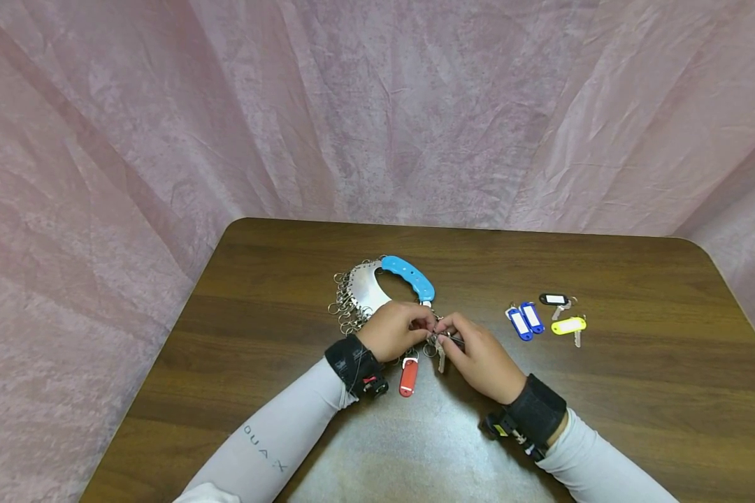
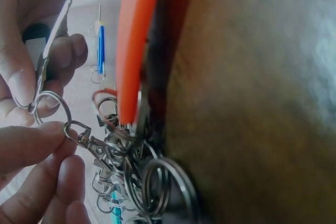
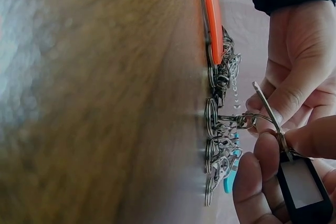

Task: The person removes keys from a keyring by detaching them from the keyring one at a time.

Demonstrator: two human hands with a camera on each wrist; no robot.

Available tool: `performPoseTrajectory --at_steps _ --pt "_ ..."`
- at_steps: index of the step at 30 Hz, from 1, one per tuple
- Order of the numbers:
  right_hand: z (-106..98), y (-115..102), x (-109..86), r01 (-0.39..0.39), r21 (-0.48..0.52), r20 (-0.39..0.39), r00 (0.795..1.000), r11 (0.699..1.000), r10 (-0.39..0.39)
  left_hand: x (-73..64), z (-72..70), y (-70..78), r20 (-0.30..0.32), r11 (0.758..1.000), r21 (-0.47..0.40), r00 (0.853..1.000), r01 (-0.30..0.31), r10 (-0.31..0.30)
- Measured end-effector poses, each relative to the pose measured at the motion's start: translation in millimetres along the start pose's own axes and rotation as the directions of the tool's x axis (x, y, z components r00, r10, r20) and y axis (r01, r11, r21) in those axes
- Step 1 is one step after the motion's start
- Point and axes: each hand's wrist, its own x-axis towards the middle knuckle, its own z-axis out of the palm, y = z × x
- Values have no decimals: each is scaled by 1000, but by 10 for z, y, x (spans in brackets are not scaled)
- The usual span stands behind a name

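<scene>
A silver crescent-shaped key holder with a blue handle lies on the table, fringed with metal rings and clasps. Beside its near end, my left hand pinches a metal ring joined to a swivel clasp. My right hand meets it fingertip to fingertip, gripping a black key tag with a white label. A silver key sticks out from that tag, close against the ring. Below the hands lies a red key tag, orange in the wrist views.
To the right on the brown wooden table lie two blue key tags, another black key tag and a yellow key tag, some with keys. A pink curtain hangs behind the table's far edge.
</scene>
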Motion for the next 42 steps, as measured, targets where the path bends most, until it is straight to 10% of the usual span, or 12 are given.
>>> performPoseTrajectory --at_steps 15,42 --pt "-20 14 13 -45 36 22 999 998 44 0 3 1 -21 994 36 994 -106 107" --pt "14 6 -12 89 -10 -1 996 996 -89 -5 24 20 -32 996 -54 996 78 -79"
